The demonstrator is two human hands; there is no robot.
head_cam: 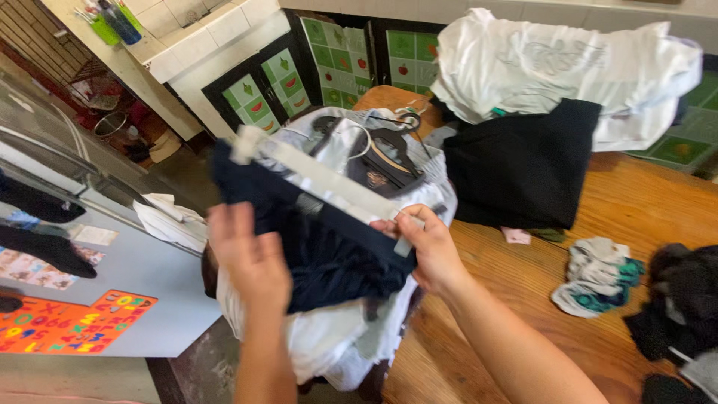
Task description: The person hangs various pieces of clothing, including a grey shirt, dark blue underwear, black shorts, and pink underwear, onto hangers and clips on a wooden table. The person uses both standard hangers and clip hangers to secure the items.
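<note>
Head view over a wooden table [636,202] heaped with laundry: we look down on a white shirt [568,67] sprawled across the far edge, a black garment [523,168] lying half under it, and, at the near left corner, a pale heap of clothes [336,337] topped by black hangers [378,146]. Above that heap we hold a dark navy garment [336,254] clipped to a long white hanger bar [314,176]. Our left hand [250,258] lies flat against the cloth, fingers nearly straight and gripping little; our right hand [430,251] curls shut around the bar's near end and the fabric beneath it. Smaller pieces lie toward the right edge: a dark bundle [684,299] and a crumpled grey-and-teal item [598,277]. Off the table's left side stands a grey surface with a bright orange letter mat [75,322]. We judge the risks plain: with one hand doing the holding, the navy garment could slip from the bar and drop past the corner to the floor, or snag the loose hangers below and drag the heap off with it
</note>
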